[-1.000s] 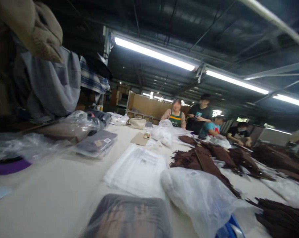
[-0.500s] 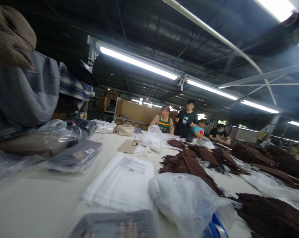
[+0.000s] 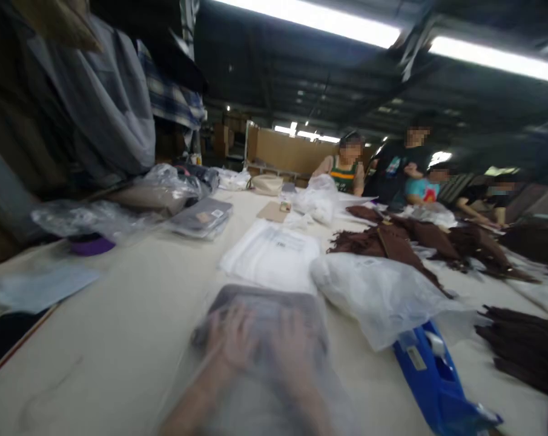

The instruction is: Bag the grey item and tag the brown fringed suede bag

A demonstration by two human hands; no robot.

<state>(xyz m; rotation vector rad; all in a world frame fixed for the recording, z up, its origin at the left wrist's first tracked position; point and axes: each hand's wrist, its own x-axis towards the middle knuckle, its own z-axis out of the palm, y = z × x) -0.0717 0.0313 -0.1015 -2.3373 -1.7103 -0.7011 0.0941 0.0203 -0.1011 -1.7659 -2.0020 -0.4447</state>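
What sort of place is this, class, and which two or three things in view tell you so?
Probably a textile packing workshop: dark brown fringed fabric pieces, flat grey plastic-wrapped packages and a blue plastic tape dispenser share the broad pale tabletop.

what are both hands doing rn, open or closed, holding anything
Left hand: open, fingers extended over the grey bundle, not gripping it.
Right hand: open, blurred, fingers extended over the same bundle, no grip visible.
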